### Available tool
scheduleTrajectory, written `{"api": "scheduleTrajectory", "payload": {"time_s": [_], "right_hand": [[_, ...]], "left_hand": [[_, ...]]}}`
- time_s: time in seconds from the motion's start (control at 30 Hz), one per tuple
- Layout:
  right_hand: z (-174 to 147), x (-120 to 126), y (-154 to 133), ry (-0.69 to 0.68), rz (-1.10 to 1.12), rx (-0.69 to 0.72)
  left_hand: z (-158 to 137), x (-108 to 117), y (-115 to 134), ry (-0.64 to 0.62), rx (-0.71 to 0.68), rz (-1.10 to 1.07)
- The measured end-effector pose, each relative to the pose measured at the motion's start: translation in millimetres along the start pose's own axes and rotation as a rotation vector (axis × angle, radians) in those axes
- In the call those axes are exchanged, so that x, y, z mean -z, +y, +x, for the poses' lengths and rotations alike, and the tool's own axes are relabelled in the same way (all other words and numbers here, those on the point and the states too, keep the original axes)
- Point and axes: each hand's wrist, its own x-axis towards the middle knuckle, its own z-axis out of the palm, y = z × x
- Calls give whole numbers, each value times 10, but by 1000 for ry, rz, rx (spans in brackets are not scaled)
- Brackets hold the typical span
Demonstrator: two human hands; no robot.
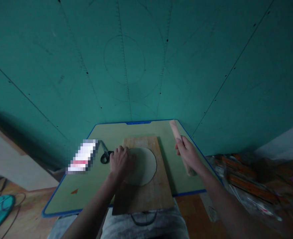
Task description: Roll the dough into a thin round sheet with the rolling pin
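Left of the wooden board lie scissors and a pixelated phone; far right, plastic-wrapped orange pieces. Your left hand curls over the board's dough round; I cannot tell if it pinches. Right of the board, your right hand encloses a rolling pin.

This looks like an unfinished room serving as a makeshift workshop: the wall is bare green panelling with straight seams, dark screw-like dots, drawn circles and tick marks; plastic-wrapped packages lie at the right, the orange-brown floor is patchy, and a small blue-edged table stands by the wall.
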Motion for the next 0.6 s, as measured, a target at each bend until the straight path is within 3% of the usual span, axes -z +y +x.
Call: {"api": "scheduleTrajectory", "payload": {"time_s": [0.6], "right_hand": [[-247,182,130,31,281,-135]], "left_hand": [[187,45,145,-82,69,-39]]}}
